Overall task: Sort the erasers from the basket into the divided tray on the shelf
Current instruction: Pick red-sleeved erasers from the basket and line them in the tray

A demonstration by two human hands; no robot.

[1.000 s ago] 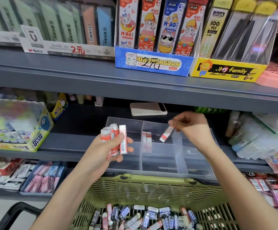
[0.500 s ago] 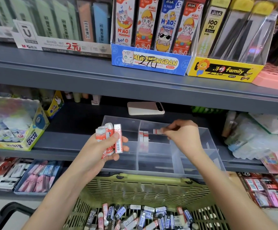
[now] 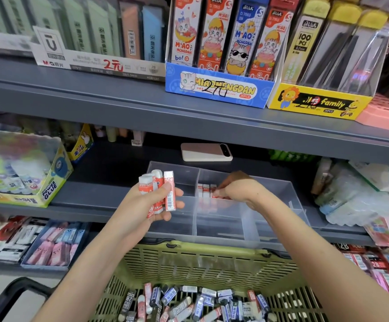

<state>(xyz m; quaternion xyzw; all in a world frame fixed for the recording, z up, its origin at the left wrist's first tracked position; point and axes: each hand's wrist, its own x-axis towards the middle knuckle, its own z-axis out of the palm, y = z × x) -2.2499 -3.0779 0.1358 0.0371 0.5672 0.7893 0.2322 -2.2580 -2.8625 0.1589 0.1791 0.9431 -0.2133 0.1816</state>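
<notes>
Where grey shelf bears tray, glue box neighbours

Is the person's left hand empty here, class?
No, the left hand grips several red-and-white erasers, standing upright in its fingers.

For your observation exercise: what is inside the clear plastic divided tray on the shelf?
Red-and-white sleeved erasers stand in one rear compartment; the right hand covers whatever lies beside them.

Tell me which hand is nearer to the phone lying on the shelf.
The right hand. It pinches an eraser inside the divided tray, just in front of the phone. The left hand holds erasers farther off, to the left.
</notes>
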